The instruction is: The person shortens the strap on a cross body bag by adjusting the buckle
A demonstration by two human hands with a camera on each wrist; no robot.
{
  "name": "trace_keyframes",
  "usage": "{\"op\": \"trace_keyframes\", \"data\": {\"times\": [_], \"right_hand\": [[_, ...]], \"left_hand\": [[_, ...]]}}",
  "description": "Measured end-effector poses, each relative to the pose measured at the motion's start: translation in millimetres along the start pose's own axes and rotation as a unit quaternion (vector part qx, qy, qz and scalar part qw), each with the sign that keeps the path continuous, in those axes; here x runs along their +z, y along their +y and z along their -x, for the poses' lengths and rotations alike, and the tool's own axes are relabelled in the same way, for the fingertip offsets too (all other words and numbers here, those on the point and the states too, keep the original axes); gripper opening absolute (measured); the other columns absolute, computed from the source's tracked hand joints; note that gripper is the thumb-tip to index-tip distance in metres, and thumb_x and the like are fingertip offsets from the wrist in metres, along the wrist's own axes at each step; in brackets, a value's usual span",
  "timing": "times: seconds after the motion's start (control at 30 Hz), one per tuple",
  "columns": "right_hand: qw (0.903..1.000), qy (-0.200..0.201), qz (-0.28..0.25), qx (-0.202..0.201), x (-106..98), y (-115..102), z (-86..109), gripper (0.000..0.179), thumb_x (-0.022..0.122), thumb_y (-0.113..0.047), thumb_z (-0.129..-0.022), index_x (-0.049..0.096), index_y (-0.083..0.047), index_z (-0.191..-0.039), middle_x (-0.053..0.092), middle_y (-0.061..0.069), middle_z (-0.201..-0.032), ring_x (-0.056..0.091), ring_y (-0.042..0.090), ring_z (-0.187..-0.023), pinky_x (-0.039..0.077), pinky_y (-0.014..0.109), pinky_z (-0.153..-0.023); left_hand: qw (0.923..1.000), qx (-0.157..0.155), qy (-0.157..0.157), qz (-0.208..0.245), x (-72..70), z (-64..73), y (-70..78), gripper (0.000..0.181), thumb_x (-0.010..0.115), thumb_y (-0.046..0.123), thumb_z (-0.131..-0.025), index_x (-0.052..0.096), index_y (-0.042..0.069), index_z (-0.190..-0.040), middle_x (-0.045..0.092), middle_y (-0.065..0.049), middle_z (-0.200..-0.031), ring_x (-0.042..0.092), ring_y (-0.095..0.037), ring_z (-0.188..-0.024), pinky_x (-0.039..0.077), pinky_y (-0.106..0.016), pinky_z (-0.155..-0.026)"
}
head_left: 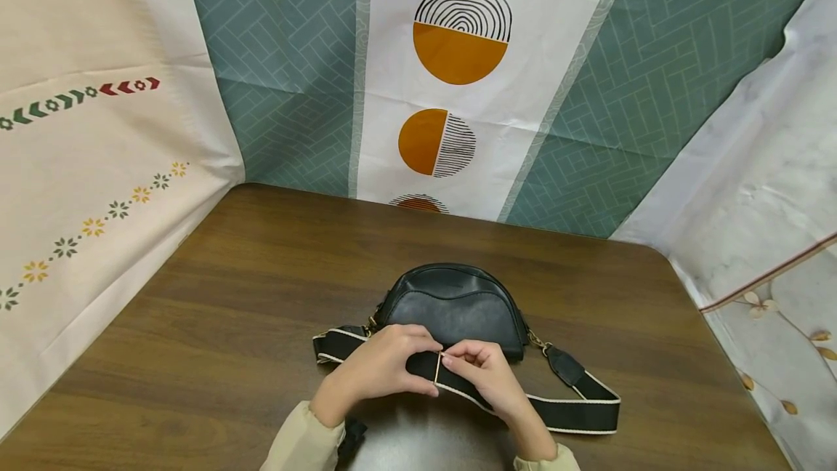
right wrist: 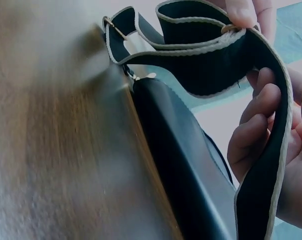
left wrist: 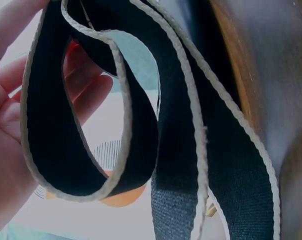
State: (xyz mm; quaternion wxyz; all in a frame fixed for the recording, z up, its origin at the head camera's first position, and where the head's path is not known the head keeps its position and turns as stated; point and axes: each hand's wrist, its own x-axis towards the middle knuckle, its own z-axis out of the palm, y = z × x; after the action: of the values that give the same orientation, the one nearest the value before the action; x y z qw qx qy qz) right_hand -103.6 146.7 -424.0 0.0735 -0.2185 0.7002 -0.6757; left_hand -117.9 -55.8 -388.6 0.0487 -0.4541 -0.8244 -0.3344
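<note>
Black woven strap with cream braided edges (head_left: 575, 415) loops along near side of half-moon black leather bag (head_left: 451, 311), bag resting on brown wood-grain table (head_left: 196, 325). Left hand (head_left: 389, 360) grips strap across its width, thumb at near edge, fingertips at far edge. Right hand (head_left: 484, 373), just beside, pinches strap by slim gold-coloured metal slider (head_left: 437, 369). Brass-toned links (head_left: 539, 342) join strap to bag's right end.

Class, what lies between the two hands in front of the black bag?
In the head view, the black strap and its gold-coloured bar lie between the left hand and right hand.
</note>
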Motion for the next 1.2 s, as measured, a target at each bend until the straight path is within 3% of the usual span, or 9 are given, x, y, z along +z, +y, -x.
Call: {"op": "trace_keyframes", "data": {"times": [0.53, 0.8, 0.9, 1.03, 1.2], "right_hand": [[0.9998, -0.012, 0.013, 0.002, -15.4, 1.7, 9.3, 0.015, 0.057, -0.001, -0.084, 0.059, 0.014, -0.084, 0.062, -0.006, -0.074, 0.054, 0.005, -0.063, 0.044, 0.02, -0.056], [0.9995, -0.01, 0.002, -0.031, -11.5, 4.4, 4.0, 0.008, 0.057, 0.0, -0.083, 0.066, -0.002, -0.082, 0.063, -0.005, -0.075, 0.055, 0.005, -0.064, 0.045, 0.019, -0.056], [0.9989, -0.014, 0.001, -0.045, -8.5, 4.1, 1.0, 0.008, 0.057, 0.0, -0.083, 0.063, 0.007, -0.082, 0.063, -0.005, -0.077, 0.055, 0.005, -0.067, 0.045, 0.02, -0.058], [0.9994, -0.012, 0.001, -0.033, -4.4, 1.0, -1.4, 0.015, 0.057, 0.001, -0.084, 0.058, 0.016, -0.082, 0.062, -0.006, -0.076, 0.055, 0.005, -0.067, 0.045, 0.019, -0.06], [0.9998, -0.007, 0.01, -0.017, -2.9, -2.9, -0.8, 0.013, 0.056, 0.003, -0.083, 0.058, 0.016, -0.083, 0.062, -0.005, -0.074, 0.054, 0.005, -0.066, 0.044, 0.019, -0.06]], "left_hand": [[0.9997, -0.018, -0.015, 0.003, -4.7, 1.0, -0.5, 0.041, 0.077, 0.029, -0.068, 0.066, 0.004, -0.098, 0.06, 0.002, -0.091, 0.055, -0.006, -0.084, 0.043, -0.018, -0.077], [0.9999, -0.006, -0.005, -0.008, -2.9, -1.3, 1.5, 0.041, 0.078, 0.029, -0.066, 0.067, 0.004, -0.097, 0.06, 0.002, -0.09, 0.055, -0.006, -0.083, 0.042, -0.018, -0.077], [0.9999, -0.003, -0.007, -0.012, -1.2, -3.0, 3.1, 0.041, 0.078, 0.03, -0.066, 0.067, 0.004, -0.097, 0.06, 0.002, -0.09, 0.055, -0.007, -0.083, 0.042, -0.018, -0.077], [0.9999, 0.003, -0.006, -0.015, 0.5, -3.9, 4.5, 0.042, 0.077, 0.031, -0.066, 0.067, 0.004, -0.097, 0.06, 0.003, -0.089, 0.055, -0.006, -0.083, 0.042, -0.017, -0.077], [1.0, 0.006, -0.002, -0.007, 1.5, -2.8, 3.3, 0.041, 0.078, 0.03, -0.066, 0.067, 0.004, -0.097, 0.059, 0.003, -0.089, 0.055, -0.006, -0.083, 0.042, -0.016, -0.077]]}}
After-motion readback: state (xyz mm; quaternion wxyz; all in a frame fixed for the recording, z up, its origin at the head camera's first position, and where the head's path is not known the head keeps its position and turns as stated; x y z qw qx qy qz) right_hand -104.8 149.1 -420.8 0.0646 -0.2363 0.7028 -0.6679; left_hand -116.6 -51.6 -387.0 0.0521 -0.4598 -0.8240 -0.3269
